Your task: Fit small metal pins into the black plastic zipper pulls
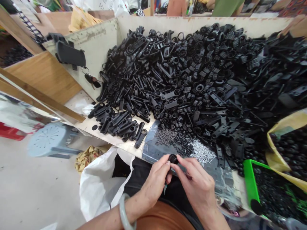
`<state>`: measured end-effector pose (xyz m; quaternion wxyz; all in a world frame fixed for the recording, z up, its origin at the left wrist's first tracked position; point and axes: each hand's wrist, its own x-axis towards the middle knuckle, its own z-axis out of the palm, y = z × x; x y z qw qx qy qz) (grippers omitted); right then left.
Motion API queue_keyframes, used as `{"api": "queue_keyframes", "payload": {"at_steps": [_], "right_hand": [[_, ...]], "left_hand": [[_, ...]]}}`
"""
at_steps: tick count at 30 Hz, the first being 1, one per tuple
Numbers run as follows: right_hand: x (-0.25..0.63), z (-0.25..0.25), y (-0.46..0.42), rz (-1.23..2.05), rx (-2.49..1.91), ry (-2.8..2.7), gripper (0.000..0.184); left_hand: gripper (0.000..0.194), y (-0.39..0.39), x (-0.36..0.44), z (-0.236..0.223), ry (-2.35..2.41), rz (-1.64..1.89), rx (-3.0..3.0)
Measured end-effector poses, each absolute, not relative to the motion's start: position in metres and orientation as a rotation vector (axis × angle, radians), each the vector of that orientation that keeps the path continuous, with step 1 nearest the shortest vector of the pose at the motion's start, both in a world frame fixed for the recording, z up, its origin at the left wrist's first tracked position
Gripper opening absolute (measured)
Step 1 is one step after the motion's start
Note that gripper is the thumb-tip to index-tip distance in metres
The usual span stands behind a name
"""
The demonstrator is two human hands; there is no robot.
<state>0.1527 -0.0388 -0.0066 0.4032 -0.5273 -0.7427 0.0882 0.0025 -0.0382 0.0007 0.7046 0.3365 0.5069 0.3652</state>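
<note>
A pale worktop [130, 147] carries a wide heap of black plastic parts [168, 73], with a light-blue stool [48, 139] to its left. At the near edge, the left hand [154, 180] and right hand [200, 182] meet near a scatter of silver pins [202, 152]; both grips are closed, fingertips pinching one small round black piece [172, 158] between them

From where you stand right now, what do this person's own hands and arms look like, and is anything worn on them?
The left hand and right hand are both ungloved, and no sleeve shows on either forearm. A smooth, rounded, pale grey-green bangle circles the left wrist; nothing is seen on the right wrist.
</note>
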Motion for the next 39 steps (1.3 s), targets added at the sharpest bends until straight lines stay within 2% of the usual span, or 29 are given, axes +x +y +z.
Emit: {"api": "queue_keyframes", "payload": {"at_steps": [4, 13, 21, 23, 26, 28, 31, 36, 39], "right_hand": [[0.149, -0.005, -0.043, 0.220, -1.322, -1.893, 0.016], [0.152, -0.005, -0.048, 0.192, -1.298, -1.930, 0.021], [0.154, -0.008, -0.048, 0.259, -1.310, -1.920, 0.029], [0.160, -0.009, -0.046, 0.370, -1.315, -1.890, 0.028], [0.171, -0.008, -0.044, 0.742, -1.317, -1.804, 0.036], [0.176, -0.007, -0.043, 1.005, -1.331, -1.617, 0.044], [0.173, -0.005, -0.039, 1.267, -1.311, -1.287, 0.043], [0.156, -0.012, -0.033, 1.461, -1.170, -1.082, 0.040], [0.149, -0.020, -0.040, 1.409, -1.174, -1.141, 0.035]], "left_hand": [[0.035, -0.039, 0.004, 0.003, 1.201, 0.822, 0.919], [0.020, -0.039, 0.006, 0.006, 1.269, 0.800, 1.327], [0.020, -0.036, 0.008, 0.002, 1.222, 0.803, 1.196], [0.026, -0.034, 0.008, 0.000, 1.153, 0.783, 0.943], [0.040, -0.030, 0.004, 0.001, 1.014, 0.732, 0.651], [0.044, -0.027, 0.001, 0.003, 0.964, 0.712, 0.682], [0.043, -0.027, 0.000, 0.010, 0.956, 0.683, 0.844], [0.041, -0.031, -0.006, 0.014, 1.033, 0.721, 1.122], [0.039, -0.038, -0.016, 0.009, 1.073, 0.651, 1.332]]}}
